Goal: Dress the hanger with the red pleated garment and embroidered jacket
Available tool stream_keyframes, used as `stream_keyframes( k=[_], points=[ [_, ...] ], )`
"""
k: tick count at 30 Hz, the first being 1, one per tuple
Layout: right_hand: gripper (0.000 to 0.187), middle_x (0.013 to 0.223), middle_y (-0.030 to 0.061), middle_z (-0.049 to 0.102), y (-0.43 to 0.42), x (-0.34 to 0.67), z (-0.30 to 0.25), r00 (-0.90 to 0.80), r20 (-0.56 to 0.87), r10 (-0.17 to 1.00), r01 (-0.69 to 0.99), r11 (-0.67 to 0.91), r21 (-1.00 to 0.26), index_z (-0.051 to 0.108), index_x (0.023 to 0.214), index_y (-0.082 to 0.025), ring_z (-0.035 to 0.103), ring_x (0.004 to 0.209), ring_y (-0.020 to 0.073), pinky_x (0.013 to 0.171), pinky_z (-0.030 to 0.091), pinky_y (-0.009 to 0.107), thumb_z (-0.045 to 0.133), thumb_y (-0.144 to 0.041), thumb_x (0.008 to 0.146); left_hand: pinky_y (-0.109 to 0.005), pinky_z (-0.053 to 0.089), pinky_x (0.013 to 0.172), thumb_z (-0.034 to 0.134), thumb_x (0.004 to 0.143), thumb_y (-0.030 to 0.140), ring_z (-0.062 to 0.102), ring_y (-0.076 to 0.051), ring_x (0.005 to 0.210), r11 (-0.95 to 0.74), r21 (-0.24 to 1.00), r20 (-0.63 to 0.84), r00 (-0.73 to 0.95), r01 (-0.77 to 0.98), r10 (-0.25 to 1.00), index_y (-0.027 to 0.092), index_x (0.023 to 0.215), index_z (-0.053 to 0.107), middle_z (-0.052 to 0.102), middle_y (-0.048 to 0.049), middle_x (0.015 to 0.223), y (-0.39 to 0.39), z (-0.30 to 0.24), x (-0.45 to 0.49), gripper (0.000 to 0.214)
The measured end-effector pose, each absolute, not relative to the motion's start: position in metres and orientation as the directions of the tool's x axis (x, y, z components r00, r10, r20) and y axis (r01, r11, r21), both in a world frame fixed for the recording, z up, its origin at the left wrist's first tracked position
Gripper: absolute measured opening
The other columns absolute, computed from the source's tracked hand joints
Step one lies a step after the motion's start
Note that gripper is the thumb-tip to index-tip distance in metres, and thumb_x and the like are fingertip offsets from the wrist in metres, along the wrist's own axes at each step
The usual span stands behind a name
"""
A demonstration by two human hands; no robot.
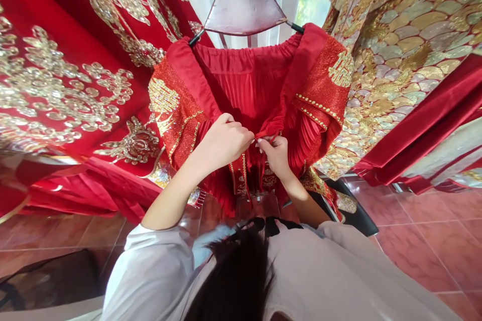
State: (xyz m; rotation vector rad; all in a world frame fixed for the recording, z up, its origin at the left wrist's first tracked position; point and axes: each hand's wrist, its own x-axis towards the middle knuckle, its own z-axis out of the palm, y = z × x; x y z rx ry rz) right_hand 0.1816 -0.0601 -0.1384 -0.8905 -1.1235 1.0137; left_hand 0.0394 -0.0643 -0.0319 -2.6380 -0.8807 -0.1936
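A red pleated skirt (pixel 244 88) with gold-beaded panels hangs in front of me, its gathered waistband spread over a hanger (pixel 246 12) with black clips or arms. At the waistband's front opening my left hand (pixel 229 141) is closed, fingertips pinching the red fabric edge or tie. Close beside it, my right hand (pixel 276 154) pinches the other side of the same red tie (pixel 268 133) between thumb and fingers. The two sets of fingertips nearly meet. Exactly what lies between them is partly hidden. Below the hands hang narrow beaded strips (pixel 244 175).
Red cloth with silver-gold beading (pixel 68 85) hangs at the left. A gold sequined garment (pixel 406 75) hangs at the right, close to the skirt. Reddish floor tiles (pixel 422 241) lie below, with a dark bag-like object (pixel 52 281) at lower left and a black surface (pixel 357 215) at right.
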Motion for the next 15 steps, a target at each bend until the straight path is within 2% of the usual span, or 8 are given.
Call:
stream_keyframes(
  k=[2, 4, 8, 10, 12, 13, 14, 15],
  points=[
    [0.027, 0.052, -0.0002, 0.05, -0.062, 0.177, -0.147, 0.166, 0.224, 0.96, -0.203, 0.255, -0.945, 0.055, 0.057, -0.014, 0.041, 0.049, 0.0075, 0.05, 0.035, 0.02, 0.058, -0.037, 0.07, -0.036, 0.034, 0.077, 0.039, 0.092, 0.016, 0.056, -0.016, 0.068, -0.726, -0.328, 0.313, 0.795, 0.604, 0.52, 0.017, 0.072, 0.061, 0.064, -0.0031, 0.068, -0.067, -0.032, 0.039, 0.03],
    [0.03, 0.052, -0.0004, 0.046, -0.065, 0.17, -0.161, 0.192, 0.154, 0.969, -0.155, 0.185, -0.97, 0.05, 0.055, -0.016, 0.039, 0.05, 0.0077, 0.051, 0.034, 0.021, 0.052, -0.04, 0.071, -0.037, 0.035, 0.079, 0.038, 0.094, 0.017, 0.055, -0.016, 0.068, -0.694, -0.355, 0.409, 0.772, 0.626, 0.487, 0.017, 0.075, 0.062, 0.064, -0.0025, 0.068, -0.072, -0.031, 0.036, 0.031],
    [0.033, 0.047, -0.0011, 0.041, -0.077, 0.17, -0.192, 0.143, 0.064, 0.988, -0.022, 0.067, -0.997, 0.043, 0.052, -0.017, 0.035, 0.047, 0.0075, 0.048, 0.029, 0.021, 0.044, -0.043, 0.071, -0.041, 0.035, 0.081, 0.043, 0.094, 0.022, 0.056, -0.017, 0.069, -0.638, -0.311, 0.58, 0.673, 0.704, 0.459, 0.02, 0.083, 0.064, 0.067, -0.002, 0.074, -0.082, -0.022, 0.021, 0.024],
    [0.034, 0.046, -0.0009, 0.043, -0.085, 0.187, -0.195, 0.037, 0.042, 0.998, 0.026, 0.041, -0.999, 0.045, 0.049, -0.016, 0.036, 0.045, 0.0074, 0.046, 0.028, 0.02, 0.048, -0.042, 0.07, -0.042, 0.036, 0.084, 0.045, 0.093, 0.025, 0.056, -0.017, 0.069, -0.674, -0.238, 0.58, 0.659, 0.699, 0.479, 0.021, 0.082, 0.063, 0.067, -0.0007, 0.074, -0.087, -0.015, 0.013, 0.022],
    [0.032, 0.046, -0.0007, 0.048, -0.093, 0.217, -0.183, -0.137, 0.012, 0.99, 0.092, 0.024, -0.995, 0.049, 0.047, -0.015, 0.041, 0.045, 0.0079, 0.047, 0.03, 0.02, 0.06, -0.039, 0.066, -0.042, 0.038, 0.087, 0.045, 0.092, 0.03, 0.058, -0.018, 0.073, -0.691, -0.143, 0.602, 0.617, 0.708, 0.508, 0.021, 0.079, 0.061, 0.067, -0.0012, 0.076, -0.09, -0.009, 0.006, 0.022],
    [0.03, 0.047, -0.0006, 0.051, -0.097, 0.234, -0.169, -0.236, -0.001, 0.972, 0.15, 0.036, -0.988, 0.054, 0.048, -0.014, 0.044, 0.046, 0.0086, 0.047, 0.031, 0.02, 0.067, -0.036, 0.062, -0.042, 0.039, 0.087, 0.045, 0.09, 0.034, 0.059, -0.019, 0.077, -0.653, -0.085, 0.661, 0.533, 0.753, 0.528, 0.02, 0.079, 0.06, 0.067, -0.0025, 0.08, -0.09, -0.005, 0.004, 0.023],
    [0.026, 0.049, -0.0005, 0.054, -0.1, 0.252, -0.153, -0.315, -0.006, 0.949, 0.206, 0.062, -0.977, 0.058, 0.05, -0.014, 0.047, 0.047, 0.0094, 0.049, 0.033, 0.02, 0.074, -0.033, 0.058, -0.042, 0.041, 0.086, 0.045, 0.089, 0.039, 0.06, -0.021, 0.08, -0.566, -0.002, 0.735, 0.385, 0.824, 0.558, 0.019, 0.08, 0.059, 0.067, -0.0043, 0.083, -0.088, -0.002, 0.003, 0.026],
    [0.024, 0.054, -0.0002, 0.058, -0.102, 0.266, -0.133, -0.427, -0.02, 0.904, 0.341, 0.141, -0.929, 0.064, 0.059, -0.014, 0.05, 0.05, 0.0102, 0.05, 0.034, 0.021, 0.075, -0.036, 0.061, -0.043, 0.042, 0.084, 0.045, 0.088, 0.045, 0.061, -0.023, 0.083, -0.44, 0.112, 0.776, 0.198, 0.891, 0.598, 0.019, 0.082, 0.058, 0.066, -0.006, 0.084, -0.085, 0.001, 0.003, 0.03]
  ],
)
